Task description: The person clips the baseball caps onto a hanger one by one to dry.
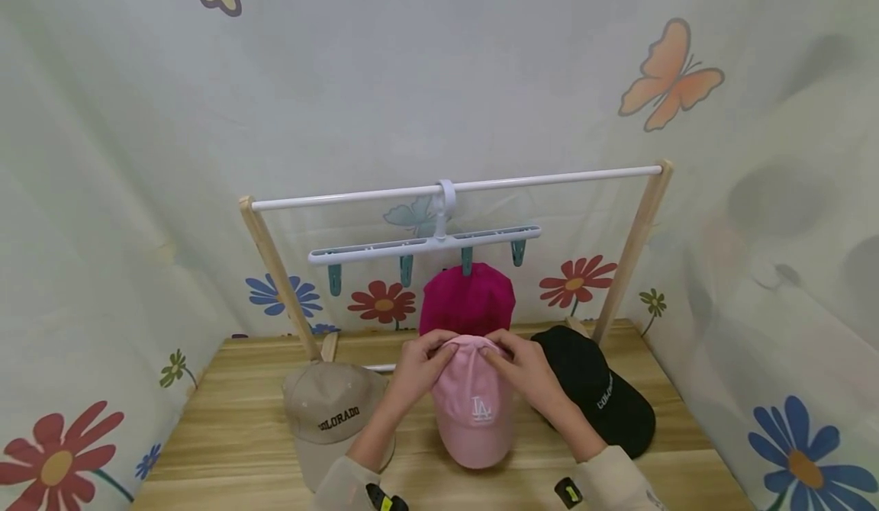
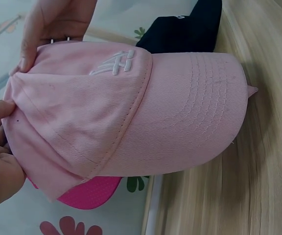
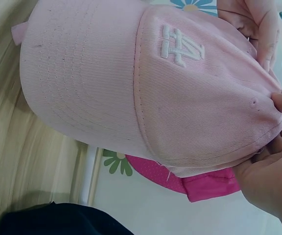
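Note:
A light pink baseball cap (image 1: 474,396) with white LA lettering hangs by its crown, brim downward, between both hands. My left hand (image 1: 417,366) pinches the crown's left side, thumb in front and fingers behind. On the other side my right hand (image 1: 529,370) pinches the crown in the same way. The fabric between the thumbs is gathered into folds. Behind it a magenta cap (image 1: 468,297) hangs from a green clip (image 1: 467,261) of the white hanger (image 1: 426,244). In the left wrist view the pink cap's brim (image 2: 204,112) stands close over the wooden tabletop.
A beige COLORADO cap (image 1: 333,404) lies on the wooden table (image 1: 226,427) at the left, a black cap (image 1: 594,389) at the right. Other green clips (image 1: 334,280) hang along the hanger. A white rod (image 1: 563,179) on wooden posts (image 1: 632,252) carries it, before a flowered cloth backdrop.

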`<state>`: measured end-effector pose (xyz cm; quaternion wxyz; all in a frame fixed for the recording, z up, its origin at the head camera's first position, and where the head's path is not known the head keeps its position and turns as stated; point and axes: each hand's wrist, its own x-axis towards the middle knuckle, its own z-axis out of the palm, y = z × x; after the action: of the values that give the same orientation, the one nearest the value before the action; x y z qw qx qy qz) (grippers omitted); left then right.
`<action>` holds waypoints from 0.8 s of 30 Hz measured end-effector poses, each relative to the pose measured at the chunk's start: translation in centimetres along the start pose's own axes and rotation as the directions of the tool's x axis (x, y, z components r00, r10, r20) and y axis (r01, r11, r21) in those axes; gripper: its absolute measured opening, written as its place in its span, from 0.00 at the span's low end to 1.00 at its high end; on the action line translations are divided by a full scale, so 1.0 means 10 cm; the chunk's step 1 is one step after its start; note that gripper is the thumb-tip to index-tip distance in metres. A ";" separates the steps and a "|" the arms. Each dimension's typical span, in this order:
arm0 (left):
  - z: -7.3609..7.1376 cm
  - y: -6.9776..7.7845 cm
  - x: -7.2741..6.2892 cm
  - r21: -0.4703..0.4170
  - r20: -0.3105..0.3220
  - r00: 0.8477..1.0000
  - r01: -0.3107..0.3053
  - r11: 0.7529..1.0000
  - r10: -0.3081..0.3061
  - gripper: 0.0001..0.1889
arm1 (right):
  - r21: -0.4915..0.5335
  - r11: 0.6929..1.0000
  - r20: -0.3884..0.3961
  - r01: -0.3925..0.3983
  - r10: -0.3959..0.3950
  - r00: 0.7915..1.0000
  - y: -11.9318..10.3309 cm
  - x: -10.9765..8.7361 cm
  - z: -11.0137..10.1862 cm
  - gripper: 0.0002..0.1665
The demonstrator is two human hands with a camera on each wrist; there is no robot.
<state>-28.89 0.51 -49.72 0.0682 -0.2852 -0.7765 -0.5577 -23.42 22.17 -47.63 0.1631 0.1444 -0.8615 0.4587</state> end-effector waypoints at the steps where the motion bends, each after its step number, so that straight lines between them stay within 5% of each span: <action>1: -0.01 0.00 0.00 -0.011 -0.001 1.000 0.003 1.000 -0.003 0.08 | 0.009 1.000 0.003 -0.002 0.002 1.000 -0.01 0.00 0.01 0.06; 24: -0.15 0.03 -0.07 -0.022 0.002 0.999 0.045 0.999 -0.045 0.08 | 0.063 0.996 0.060 -0.060 0.056 0.997 -0.10 0.05 0.07 0.09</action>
<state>-28.50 -1.05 -49.25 0.0518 -0.2689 -0.7765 -0.5675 -23.61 20.99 -47.07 0.1197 0.1380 -0.8544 0.4865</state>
